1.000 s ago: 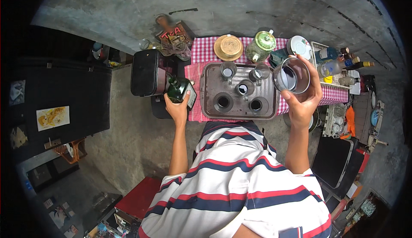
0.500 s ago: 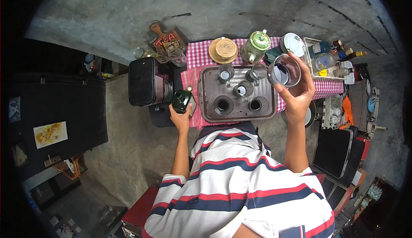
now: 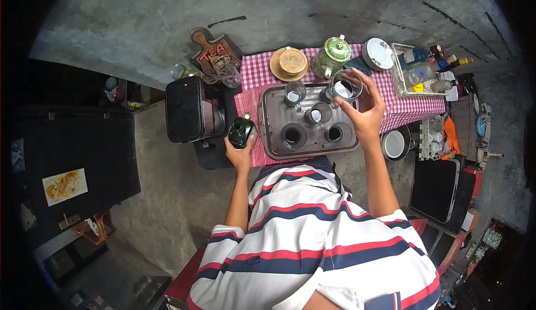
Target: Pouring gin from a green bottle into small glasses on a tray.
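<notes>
My left hand point(image 3: 239, 153) is wrapped round a dark green bottle point(image 3: 242, 132) beside the tray's left edge. Between the fingers and thumb of my right hand point(image 3: 368, 119) is a clear drinking glass point(image 3: 345, 88), raised over the far right of the brown serving tray point(image 3: 267, 145). On the tray stand several glass mugs: one at the back left point(image 3: 294, 94), a middle mug point(image 3: 317, 114), and two at the front, the left mug point(image 3: 292, 136) and the right mug point(image 3: 337, 135), which look dark inside. Another mug is mostly hidden beneath the held glass.
Behind the tray are a wooden cup and saucer point(image 3: 292, 62), a green lidded pot point(image 3: 335, 56) and stacked plates point(image 3: 378, 55). A rack with bottles point(image 3: 422, 74) stands at right. A black appliance point(image 3: 190, 109) is at left, beside a cutting-board sign point(image 3: 214, 52). Checkered cloth point(image 3: 403, 110) covers the table.
My right hand has brought the glass leftward, from the tray's right edge to above the back right mug. My left hand still holds the bottle in nearly the same place.
</notes>
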### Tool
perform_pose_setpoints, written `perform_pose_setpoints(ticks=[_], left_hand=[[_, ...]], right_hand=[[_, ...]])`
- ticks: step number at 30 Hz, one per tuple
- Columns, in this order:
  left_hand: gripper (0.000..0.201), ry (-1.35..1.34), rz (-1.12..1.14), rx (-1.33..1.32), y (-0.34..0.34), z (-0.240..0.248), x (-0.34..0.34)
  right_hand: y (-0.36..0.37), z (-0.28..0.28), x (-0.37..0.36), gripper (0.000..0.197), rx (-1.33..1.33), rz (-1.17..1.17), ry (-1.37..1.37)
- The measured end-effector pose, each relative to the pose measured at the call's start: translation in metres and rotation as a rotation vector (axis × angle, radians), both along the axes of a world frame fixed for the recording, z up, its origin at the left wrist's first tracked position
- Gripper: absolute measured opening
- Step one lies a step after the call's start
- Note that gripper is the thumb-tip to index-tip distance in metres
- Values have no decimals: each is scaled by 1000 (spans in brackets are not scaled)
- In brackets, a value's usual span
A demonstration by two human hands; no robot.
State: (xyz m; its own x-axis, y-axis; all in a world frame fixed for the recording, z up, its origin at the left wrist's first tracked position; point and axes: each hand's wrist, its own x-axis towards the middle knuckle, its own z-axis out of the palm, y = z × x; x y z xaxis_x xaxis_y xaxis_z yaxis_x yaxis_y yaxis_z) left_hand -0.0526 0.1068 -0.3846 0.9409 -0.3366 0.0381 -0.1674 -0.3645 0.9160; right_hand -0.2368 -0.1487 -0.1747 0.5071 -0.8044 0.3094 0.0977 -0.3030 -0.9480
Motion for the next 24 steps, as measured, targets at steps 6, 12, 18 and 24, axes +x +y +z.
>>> perform_pose_setpoints(ticks=[6,12,18,24], left_hand=[[63,-87,-21,-3,7,-16,6],[78,-76,-93,-32,11,-14,7],[79,-22,-106,-19,18,-15,8],[79,-98,-162,70,35,-12,8]], right_hand=[[2,-20,9,66,21,6,62],[4,-38,16,65,52,-6,91],[4,-55,25,62,-25,-18,151],[3,-58,34,61,-6,-28,194]])
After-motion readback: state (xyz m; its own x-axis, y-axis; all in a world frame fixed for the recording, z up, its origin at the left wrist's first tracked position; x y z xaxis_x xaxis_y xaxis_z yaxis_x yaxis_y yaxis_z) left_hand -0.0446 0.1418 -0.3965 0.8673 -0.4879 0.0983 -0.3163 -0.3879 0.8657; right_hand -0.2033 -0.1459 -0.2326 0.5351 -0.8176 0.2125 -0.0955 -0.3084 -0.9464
